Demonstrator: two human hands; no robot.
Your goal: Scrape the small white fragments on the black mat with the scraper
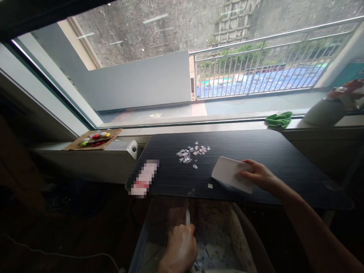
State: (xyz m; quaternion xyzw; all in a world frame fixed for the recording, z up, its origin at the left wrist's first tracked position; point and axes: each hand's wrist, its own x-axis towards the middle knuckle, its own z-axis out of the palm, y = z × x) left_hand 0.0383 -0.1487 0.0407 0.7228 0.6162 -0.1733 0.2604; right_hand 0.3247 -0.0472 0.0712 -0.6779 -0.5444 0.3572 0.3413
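My right hand (257, 175) grips a white card (231, 172) with a small hole near one corner, its thumb on the near face. The card is tilted over the black table (170, 182). My left hand (182, 244) is closed around a slim white tool (187, 217) below the table's front edge, pointing up towards it; its kind cannot be made out. A loose heap of small pale paper scraps (186, 154) lies on the table left of the card. One square white scrap (210, 186) lies by itself nearer the front edge.
A clear plastic bin (143, 237) with scraps in it stands under the front edge. A blurred-out pink and white item (145, 176) lies at the table's left. On the sill are a green cloth (279, 119), a white box (125, 147) and cardboard (76, 143) with colourful pieces.
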